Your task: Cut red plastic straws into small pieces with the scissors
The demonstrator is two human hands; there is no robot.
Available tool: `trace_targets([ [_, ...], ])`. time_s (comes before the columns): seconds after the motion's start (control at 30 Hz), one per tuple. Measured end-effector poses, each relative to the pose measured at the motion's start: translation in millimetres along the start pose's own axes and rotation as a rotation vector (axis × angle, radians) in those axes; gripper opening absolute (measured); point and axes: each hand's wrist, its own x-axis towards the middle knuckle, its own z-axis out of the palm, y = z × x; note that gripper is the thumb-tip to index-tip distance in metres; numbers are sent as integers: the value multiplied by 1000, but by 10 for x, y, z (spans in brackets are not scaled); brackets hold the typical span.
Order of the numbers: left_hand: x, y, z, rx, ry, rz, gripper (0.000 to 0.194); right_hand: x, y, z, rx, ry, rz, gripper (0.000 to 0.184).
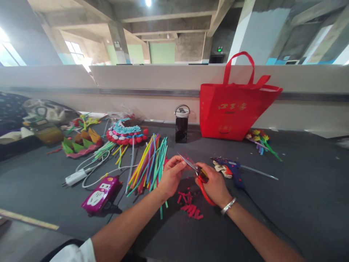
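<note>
Scissors with slim silver blades and red loop handles [193,166] sit near the middle of the frame, gripped by the right hand [216,185], whose fingers wrap the handles. Just beside the blades, the left hand [171,174] has its thumb and forefinger pinched together; whether they grip a scrap of red is too blurred to tell.

As far along as the work appears, some cutting seems done: short, flat crimson pieces [192,211] lie in two loose clusters at lower centre, on the dark grey tabletop [305,207] below the hands. Left of centre, a fanned bundle of long, thin multicoloured stems [148,163] looks uncut. How much red material is left cannot be made out.

Among the containers, a large bright-red fabric carrier bag with loop handles [226,116] stands right of centre towards the top; its sides hide whatever is inside. Near it, at upper centre, a dark cylindrical bottle with a white lid and carrying loop [181,129] stands upright and closed, its contents not readable. At the far left, a squat see-through container [48,134] looks amber in its lower part, but it is too blurred to say with what.
</note>
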Motion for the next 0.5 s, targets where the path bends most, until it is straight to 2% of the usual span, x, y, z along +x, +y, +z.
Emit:
trace_targets([
  [0.5,2,8,-4,-27,2,-18,12,-22,-20,4,-54,12,-27,37],
])
